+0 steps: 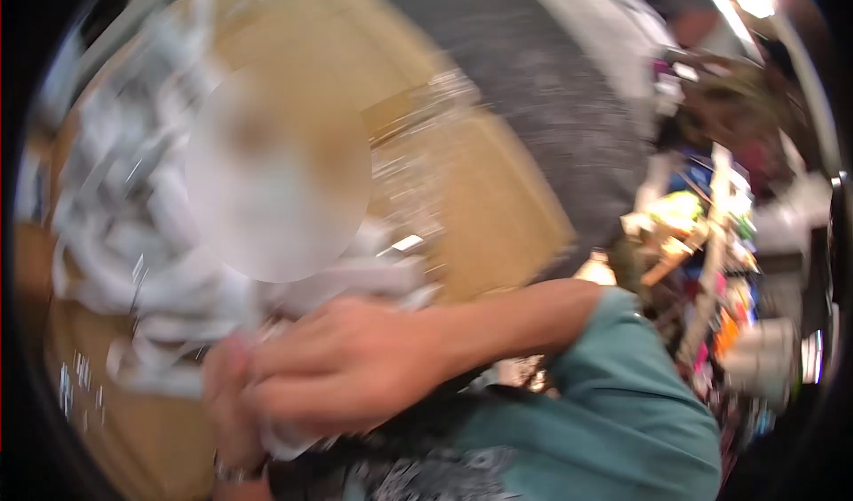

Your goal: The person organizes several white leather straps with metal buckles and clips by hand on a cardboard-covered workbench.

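White piece (289,443) peeks out just below our two hands, at the near side of the white pile (151,234), and the blur keeps us from telling its full shape. Our right hand (342,363) has its fingers curled, lying against our left hand (229,394), which is bunched up beside it. The white piece seems to touch the hands, but we cannot tell which of them grips it, or how firmly.

Beyond our hands the white pile spreads in loose loops and strips, some pale grey. A hazy round patch hides part of it, so we cannot make out what lies there. Under and around the pile we see brown cardboard (506,208), with shiny clear tape (413,172) running across it to the right of the pile. Farther right, past the cardboard, lies a dark grey surface (551,83).

Nearer to us than the pile, a band (238,473) circles our left wrist, and our right forearm comes out of a teal sleeve (631,394). Well apart from the pile, on the far right, we see colourful clutter (702,252) and a pale container (762,359), all smeared by motion.
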Demonstrator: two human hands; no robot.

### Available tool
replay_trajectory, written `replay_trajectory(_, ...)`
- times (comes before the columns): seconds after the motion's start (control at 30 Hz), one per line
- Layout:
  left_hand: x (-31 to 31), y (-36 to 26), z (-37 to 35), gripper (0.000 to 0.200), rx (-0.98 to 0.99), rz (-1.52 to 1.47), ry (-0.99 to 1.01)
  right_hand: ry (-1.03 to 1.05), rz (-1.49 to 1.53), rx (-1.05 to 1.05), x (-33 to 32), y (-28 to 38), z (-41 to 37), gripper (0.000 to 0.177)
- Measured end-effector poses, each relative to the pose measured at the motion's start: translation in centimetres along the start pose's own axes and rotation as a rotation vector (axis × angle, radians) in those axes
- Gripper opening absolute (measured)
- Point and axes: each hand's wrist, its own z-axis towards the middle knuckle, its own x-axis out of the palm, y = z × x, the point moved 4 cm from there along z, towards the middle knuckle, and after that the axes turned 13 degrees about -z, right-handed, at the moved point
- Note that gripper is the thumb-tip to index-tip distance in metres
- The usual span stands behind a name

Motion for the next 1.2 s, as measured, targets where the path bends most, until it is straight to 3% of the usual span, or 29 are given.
replay_trajectory(0.13,0.7,1.4,0.3,0.029,-0.053,-0.161,-0.035,-0.021,0.022,-0.011,0.6,0.1,-0.1,0.019)
replay_trajectory(0.43,1.0,1.0,0.6,0.032,-0.039,-0.166,-0.013,0.027,0.080,-0.033,0.1,-0.5,0.7,0.019)
replay_trajectory(0.6,1.1,0.3,0.2,0.036,-0.023,-0.204,0.012,0.018,0.022,0.109,-0.4,-1.2,0.8,0.019)
replay_trajectory(0.67,0.0,2.8,0.3,0.033,-0.158,-0.303,0.021,-0.013,0.020,0.093,0.2,-0.9,0.7,0.020)
replay_trajectory(0.77,0.0,4.0,-0.8,0.030,0.088,0.010,-0.144,-0.037,0.058,0.028,0.7,-0.4,0.7,0.020)
replay_trajectory(0.87,-0.4,3.0,-0.3,0.032,0.167,0.149,0.049,0.012,0.029,0.032,0.4,-0.7,0.8,0.018)
replay_trajectory(0.97,0.2,3.2,0.5,0.032,-0.472,-0.892,-0.094,0.040,-0.039,0.098,-0.3,-1.7,0.9,0.018)
replay_trajectory(1.07,0.4,2.9,0.6,0.032,-0.460,-0.878,-0.005,0.006,-0.019,0.113,-0.3,-2.1,0.9,0.016)
replay_trajectory(1.13,1.0,-0.5,0.5,0.034,0.047,-0.170,0.029,-0.004,0.041,0.095,-0.2,-1.1,0.9,0.016)
replay_trajectory(1.2,1.1,-0.7,0.4,0.034,0.049,-0.135,0.002,0.007,0.051,0.080,0.3,-1.1,1.0,0.015)
